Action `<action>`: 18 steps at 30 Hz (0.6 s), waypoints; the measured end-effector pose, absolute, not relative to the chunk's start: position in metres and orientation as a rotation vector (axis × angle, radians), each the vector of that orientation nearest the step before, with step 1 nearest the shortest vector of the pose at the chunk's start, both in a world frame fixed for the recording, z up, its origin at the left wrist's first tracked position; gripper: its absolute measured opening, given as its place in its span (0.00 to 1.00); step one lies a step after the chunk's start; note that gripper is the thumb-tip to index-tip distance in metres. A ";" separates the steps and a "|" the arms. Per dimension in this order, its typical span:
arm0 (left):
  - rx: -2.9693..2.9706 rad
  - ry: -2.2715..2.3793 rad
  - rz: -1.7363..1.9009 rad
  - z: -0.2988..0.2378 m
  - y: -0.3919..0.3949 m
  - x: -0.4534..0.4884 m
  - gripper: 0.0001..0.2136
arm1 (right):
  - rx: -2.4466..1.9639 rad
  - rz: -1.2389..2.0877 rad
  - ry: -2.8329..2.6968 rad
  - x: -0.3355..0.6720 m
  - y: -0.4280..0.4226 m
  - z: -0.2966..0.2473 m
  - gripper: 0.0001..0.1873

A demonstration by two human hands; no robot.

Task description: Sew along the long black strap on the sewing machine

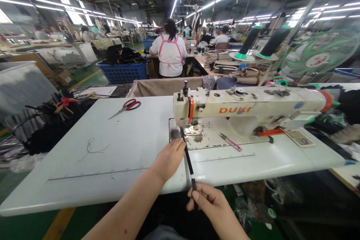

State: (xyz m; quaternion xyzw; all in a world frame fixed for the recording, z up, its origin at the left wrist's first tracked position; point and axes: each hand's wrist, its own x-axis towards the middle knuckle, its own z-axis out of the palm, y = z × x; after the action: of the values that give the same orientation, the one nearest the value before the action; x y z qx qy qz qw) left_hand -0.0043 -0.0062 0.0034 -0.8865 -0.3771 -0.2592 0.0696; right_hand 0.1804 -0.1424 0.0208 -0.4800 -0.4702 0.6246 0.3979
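A narrow black strap (189,160) runs from under the needle area of the sewing machine (213,107) toward me, over the table's front edge. My left hand (171,157) rests on the table just before the presser foot, its fingers closed together along the strap's upper part; its fingertips are partly hidden. Below the table edge, my right hand (208,200) pinches the strap's near end between thumb and fingers. A light band crosses the strap just above that pinch. Right of the strap, pink-handled thread snips (231,142) lie on the machine bed.
Red-handled scissors (126,107) and a loose thread (91,149) lie on the white table (135,135), left of the machine. Thread cones (249,41) and a green fan (319,54) stand at the right. Ahead, a person (170,52) sits beside a blue basket (123,72).
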 end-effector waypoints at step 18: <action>-2.727 -1.144 -0.761 0.001 -0.006 -0.008 0.10 | -1.171 1.762 -1.181 0.190 -0.168 0.018 0.28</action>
State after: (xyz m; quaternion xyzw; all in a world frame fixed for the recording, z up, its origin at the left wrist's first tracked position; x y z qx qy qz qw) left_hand -0.0077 -0.0060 0.0008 -0.8922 -0.3743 -0.2490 0.0438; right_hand 0.1896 -0.1675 0.0182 -0.4524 -0.4564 0.6808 0.3515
